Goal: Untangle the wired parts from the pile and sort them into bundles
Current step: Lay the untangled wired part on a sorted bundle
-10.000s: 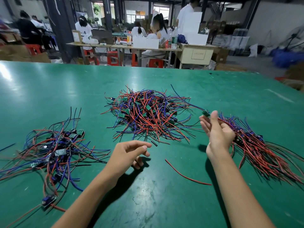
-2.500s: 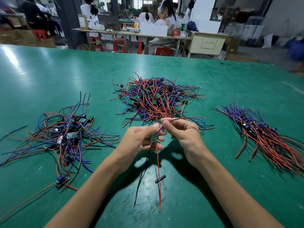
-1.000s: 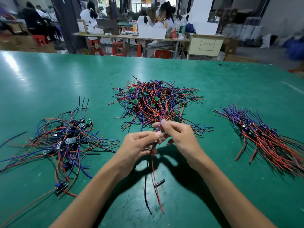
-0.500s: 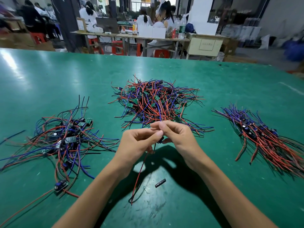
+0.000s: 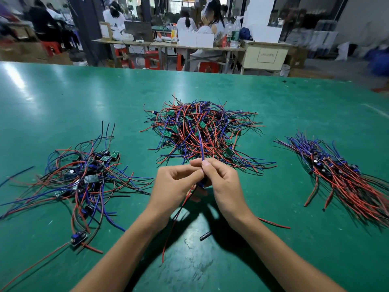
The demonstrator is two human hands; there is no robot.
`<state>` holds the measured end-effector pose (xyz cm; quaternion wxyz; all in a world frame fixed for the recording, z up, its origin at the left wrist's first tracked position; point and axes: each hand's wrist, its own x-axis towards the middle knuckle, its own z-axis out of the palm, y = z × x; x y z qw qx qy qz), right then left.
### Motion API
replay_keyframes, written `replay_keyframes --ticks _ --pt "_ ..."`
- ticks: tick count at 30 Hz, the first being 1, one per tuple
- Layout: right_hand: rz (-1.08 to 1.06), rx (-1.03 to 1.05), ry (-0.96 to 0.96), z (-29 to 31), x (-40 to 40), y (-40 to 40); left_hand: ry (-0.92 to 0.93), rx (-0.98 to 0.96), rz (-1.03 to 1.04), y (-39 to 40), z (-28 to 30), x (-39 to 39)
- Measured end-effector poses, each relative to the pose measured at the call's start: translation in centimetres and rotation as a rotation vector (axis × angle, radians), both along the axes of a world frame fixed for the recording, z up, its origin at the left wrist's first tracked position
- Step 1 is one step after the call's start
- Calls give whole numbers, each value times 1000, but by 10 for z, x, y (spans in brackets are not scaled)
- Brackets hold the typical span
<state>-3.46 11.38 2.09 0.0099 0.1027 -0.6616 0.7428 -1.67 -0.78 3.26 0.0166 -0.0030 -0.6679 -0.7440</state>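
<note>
Green worktable point(image 5: 63, 98), workshop benches and seated workers behind: tangled pile point(image 5: 200, 131) of red and blue leads with small green boards at twelve o'clock, largely unsorted; looser bundle point(image 5: 84, 178) at nine o'clock; combed, aligned bundle point(image 5: 341, 175) at three o'clock. At centre, left hand point(image 5: 174, 186) and right hand point(image 5: 223, 182), both with fingers curled, pinch one wired part point(image 5: 201, 183) between them, its blue lead rising toward the pile, red and dark leads trailing to six o'clock. Stray red wire point(image 5: 273, 223) and black sleeve piece point(image 5: 205, 236) lie near the right wrist; sorting judged partway, most remaining.
</note>
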Motion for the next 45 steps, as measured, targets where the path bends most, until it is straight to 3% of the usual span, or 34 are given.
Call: replay_keyframes --ticks 7,14,16,20,22,25,31,34,36,39,42,45 --pt "-43 -63 -106 -3 0 -6 87 -54 11 1 -4 -3" --pt "-379 -7 -185 6 -25 20 -51 -140 -172 6 -6 3" --pt "-456 76 -93 3 -28 27 -85 -105 -191 8 -5 3" --pt "-676 370 384 -2 -27 31 -111 -23 -236 6 -2 3" --pt "-727 369 498 0 -28 33 -113 15 -273 4 -1 3" --pt "-615 211 441 4 -30 39 -155 68 -355 2 2 4" --pt "-431 92 175 10 -32 47 -176 145 -499 -8 3 1" --pt "-268 233 1 10 -31 44 -175 287 -424 -9 6 -2" --pt "-186 421 62 6 -28 43 -171 380 -331 -10 10 -5" --pt "-35 649 305 -3 -20 36 -149 523 -221 -16 11 -9" --pt "32 610 392 -9 -11 22 -160 685 -145 -20 12 -10" --pt "30 557 384 -8 -8 18 -146 690 -95 -20 12 -11"
